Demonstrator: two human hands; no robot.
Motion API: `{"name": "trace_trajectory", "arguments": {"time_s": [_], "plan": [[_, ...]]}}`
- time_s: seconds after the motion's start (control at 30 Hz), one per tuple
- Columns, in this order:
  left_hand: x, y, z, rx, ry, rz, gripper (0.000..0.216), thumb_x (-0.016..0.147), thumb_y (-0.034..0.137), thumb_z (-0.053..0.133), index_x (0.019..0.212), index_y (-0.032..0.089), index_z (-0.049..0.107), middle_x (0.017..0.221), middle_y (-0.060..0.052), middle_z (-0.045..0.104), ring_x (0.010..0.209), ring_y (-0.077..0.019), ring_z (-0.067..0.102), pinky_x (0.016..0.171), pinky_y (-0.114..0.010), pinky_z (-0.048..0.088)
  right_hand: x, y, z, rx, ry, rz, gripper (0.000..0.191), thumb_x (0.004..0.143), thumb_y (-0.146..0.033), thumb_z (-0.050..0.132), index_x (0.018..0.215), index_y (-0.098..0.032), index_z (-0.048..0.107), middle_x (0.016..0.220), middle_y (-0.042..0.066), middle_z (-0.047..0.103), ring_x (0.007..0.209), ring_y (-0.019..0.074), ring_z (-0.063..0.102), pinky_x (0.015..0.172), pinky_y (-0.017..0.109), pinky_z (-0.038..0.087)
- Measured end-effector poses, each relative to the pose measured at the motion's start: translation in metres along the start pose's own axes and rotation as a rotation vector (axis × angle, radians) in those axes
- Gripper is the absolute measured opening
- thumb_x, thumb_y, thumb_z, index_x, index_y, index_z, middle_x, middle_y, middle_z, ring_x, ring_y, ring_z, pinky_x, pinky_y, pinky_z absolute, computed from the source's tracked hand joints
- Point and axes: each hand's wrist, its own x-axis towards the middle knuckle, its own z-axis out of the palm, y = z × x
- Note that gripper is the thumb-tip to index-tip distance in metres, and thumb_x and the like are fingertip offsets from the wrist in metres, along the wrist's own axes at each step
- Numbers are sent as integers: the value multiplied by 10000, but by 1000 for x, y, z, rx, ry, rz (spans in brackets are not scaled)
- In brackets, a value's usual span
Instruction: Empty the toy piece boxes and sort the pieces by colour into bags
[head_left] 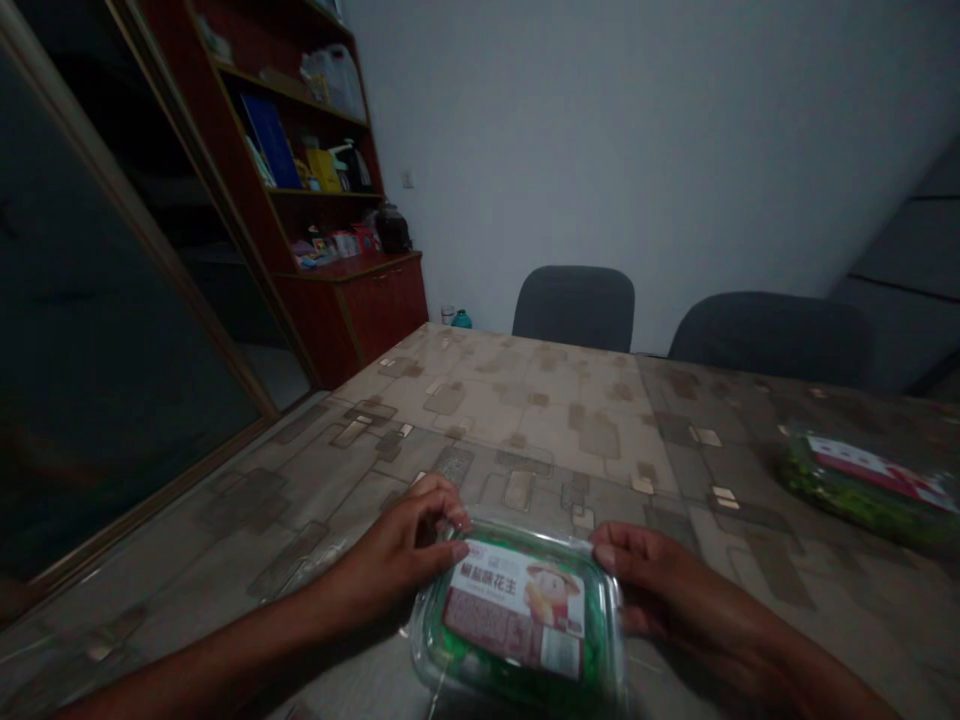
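Between my hands is a clear plastic food box (517, 690) with green contents and its lid on. A white and dark red label (514, 610) with Chinese lettering and a cartoon figure in a hat covers the lid. My left hand (420, 530) grips the far left corner, thumb on top and fingers curled at the edge. At the far right corner, my right hand (645, 570) pinches the rim, its lower fingers along the side. The box's near edge runs toward the bottom of the picture.
A second clear box (870, 490) with green contents and a red and white label lies on the patterned tablecloth (525, 400) at the right. Two grey chairs (574, 305) stand behind the table. A red shelf cabinet (382, 310) and sliding doors (135, 300) are at the left.
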Motion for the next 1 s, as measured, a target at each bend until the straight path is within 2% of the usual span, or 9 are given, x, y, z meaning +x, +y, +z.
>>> {"name": "trace_trajectory", "arguments": {"time_s": [0.13, 0.23, 0.33, 0.47, 0.57, 0.73, 0.9, 1.0], "plan": [[11, 23, -20, 450, -189, -19, 189, 790, 350, 690, 794, 186, 597, 879, -4, 539, 806, -184, 533, 700, -270, 405, 8, 0, 3, -98, 16, -82, 419, 721, -483, 828, 781, -167, 561, 672, -40, 539, 575, 73, 486, 546, 201, 391], [18, 43, -25, 757, -273, -70, 212, 795, 356, 727, 852, 190, 608, 909, -7, 584, 849, -203, 565, 708, -269, 407, 15, 2, 2, -301, 52, -180, 415, 764, -544, 741, 740, -190, 524, 596, -66, 479, 510, 78, 415, 493, 217, 302], [23, 60, -23, 965, -326, -69, 248, 796, 312, 759, 944, 174, 616, 996, -43, 617, 912, -231, 588, 768, -296, 426, 17, -1, 1, -540, 65, -279, 316, 812, -484, 663, 760, -194, 548, 641, -48, 497, 575, 114, 440, 544, 251, 327], [30, 71, -18, 1007, -407, -73, 298, 775, 281, 783, 1000, 176, 617, 1011, -43, 651, 922, -236, 614, 776, -297, 437, 17, -11, -1, -735, 4, -311, 178, 809, -357, 613, 831, -180, 604, 777, 0, 571, 733, 162, 496, 669, 289, 366], [38, 71, -14, 998, -440, -109, 378, 710, 335, 830, 973, 185, 603, 965, -29, 660, 876, -237, 620, 686, -279, 422, 18, -15, -1, -741, -34, -255, 114, 767, -292, 600, 817, -194, 566, 729, -30, 516, 672, 142, 456, 617, 270, 327], [48, 65, -10, 968, -459, -101, 425, 635, 350, 874, 902, 193, 583, 861, 3, 645, 784, -214, 609, 579, -249, 368, 21, -15, 0, -793, 1, -264, 112, 748, -285, 572, 798, -203, 515, 737, -28, 482, 681, 146, 430, 619, 277, 321], [44, 71, -8, 1004, -493, -60, 556, 656, 314, 881, 1123, 225, 595, 952, -18, 692, 848, -236, 641, 652, -271, 430, 22, -23, 7, -823, -11, -281, 102, 752, -269, 564, 804, -197, 514, 763, -11, 489, 720, 161, 423, 639, 291, 320], [44, 76, 3, 1085, -492, 3, 490, 687, 353, 850, 1093, 200, 623, 1030, -66, 698, 903, -269, 653, 724, -318, 472, 23, -28, 11, -795, -30, -254, 97, 722, -226, 583, 788, -198, 518, 728, -29, 461, 687, 145, 394, 623, 280, 300]]}}
